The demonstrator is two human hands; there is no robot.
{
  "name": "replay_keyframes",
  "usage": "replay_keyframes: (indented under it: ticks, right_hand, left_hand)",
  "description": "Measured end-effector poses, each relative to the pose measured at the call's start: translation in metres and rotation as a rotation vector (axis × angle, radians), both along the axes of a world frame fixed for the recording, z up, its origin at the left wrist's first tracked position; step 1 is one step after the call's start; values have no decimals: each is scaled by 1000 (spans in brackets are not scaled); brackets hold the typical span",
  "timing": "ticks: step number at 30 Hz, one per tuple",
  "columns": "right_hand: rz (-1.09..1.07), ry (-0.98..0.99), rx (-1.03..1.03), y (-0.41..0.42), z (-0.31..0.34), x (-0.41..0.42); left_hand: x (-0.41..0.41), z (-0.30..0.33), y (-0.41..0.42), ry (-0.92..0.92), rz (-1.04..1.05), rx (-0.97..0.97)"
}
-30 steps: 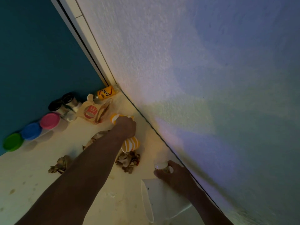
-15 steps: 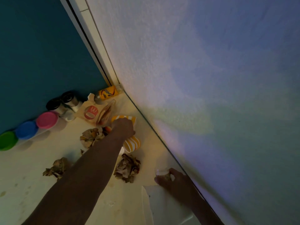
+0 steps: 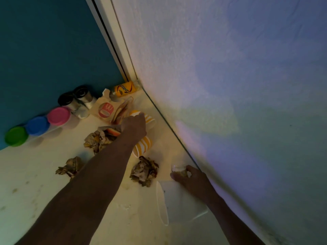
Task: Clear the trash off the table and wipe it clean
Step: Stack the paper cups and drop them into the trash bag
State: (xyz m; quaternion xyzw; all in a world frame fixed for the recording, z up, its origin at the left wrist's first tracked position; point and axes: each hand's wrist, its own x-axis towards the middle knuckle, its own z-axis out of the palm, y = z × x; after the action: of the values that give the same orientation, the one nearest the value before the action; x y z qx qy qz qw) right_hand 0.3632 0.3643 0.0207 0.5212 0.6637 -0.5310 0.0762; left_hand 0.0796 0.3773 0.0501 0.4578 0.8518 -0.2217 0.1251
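Three crumpled brown paper wads lie mid-bench: one [image 3: 69,167] at left, one [image 3: 98,140] by the left hand [image 3: 134,127], one [image 3: 144,171] nearer the wall edge. All look light and soft, so pinching any fold should do. Left grip curls over a striped paper cup [image 3: 142,145], thin-walled and easily crushed. Right hand [image 3: 190,175] pinches a small scrap [image 3: 178,169] above a white bin [image 3: 178,204]. Lidded tubs [image 3: 38,125] and a McDonald's bag [image 3: 108,110] crowd the back edge.

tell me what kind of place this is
Probably a home table pushed into a wall corner, after a fast-food meal: a branded paper bag, striped paper cups, and colourful dough tubs along the teal wall.
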Motion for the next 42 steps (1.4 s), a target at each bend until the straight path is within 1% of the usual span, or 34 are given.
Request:
replay_keyframes:
  ticks: [3,7,13,15,19,23,27,29,37,42]
  right_hand:
    - [12,7,-4,2,6,-1]
    - [19,32,4,2,16,1]
    - [80,53,38,-4,31,-4]
    - [120,54,49,-12,36,-7]
    - [123,107,31,-25,49,-9]
    - [219,140,85,-48,61,-6]
    - [286,160,89,-80,64,9]
    - [302,172,78,-99,64,15]
    - [364,190,63,-220,73,29]
    - [396,190,35,-298,67,23]
  left_hand:
    - [-2,5,-11,12,-30,10]
    - [-1,16,-28,19,-6,115]
    - [24,49,-75,-87,183,390]
    - [42,63,-102,-89,227,477]
    - [75,85,-149,-115,325,672]
    - [104,96,-209,-97,442,873]
    - [132,93,-278,-82,614,1023]
    - [144,85,-314,-93,705,1067]
    - [205,63,-461,-157,950,1145]
    - [232,54,-552,-116,1048,1181]
